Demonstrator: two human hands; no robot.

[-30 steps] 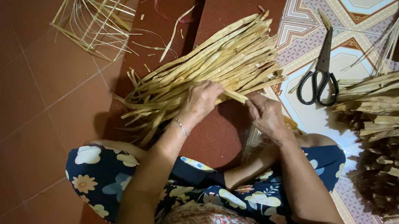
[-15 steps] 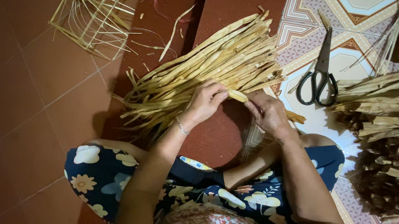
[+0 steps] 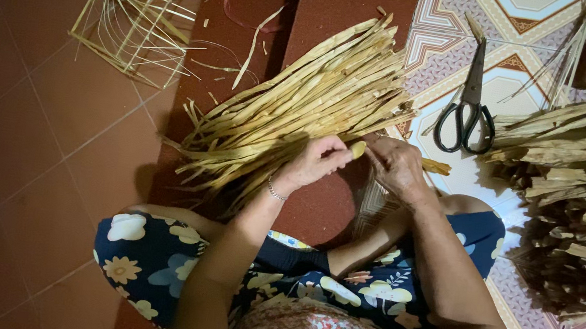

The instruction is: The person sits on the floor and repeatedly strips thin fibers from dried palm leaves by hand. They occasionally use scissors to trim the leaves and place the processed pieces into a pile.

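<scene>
A pile of flat, pale yellow dried leaf strips (image 3: 299, 106) lies fanned out on the dark red floor in front of my crossed legs. My left hand (image 3: 315, 163), with a thin bracelet at the wrist, rests on the pile's near end and pinches one strip (image 3: 358, 148) with thumb and fingers. My right hand (image 3: 397, 167) grips the same strip just to the right; its far end (image 3: 437, 166) sticks out past my knuckles.
Black-handled scissors (image 3: 467, 107) lie on the patterned mat (image 3: 515, 21) to the right. A big heap of darker dried strips (image 3: 583, 197) fills the right side. A half-woven square frame of thin strips (image 3: 133, 18) sits at the top left on red floor tiles.
Both hands have shifted slightly on the strip; the left hand's fingers have moved closer to the right hand. The pile and scissors stay where they were.
</scene>
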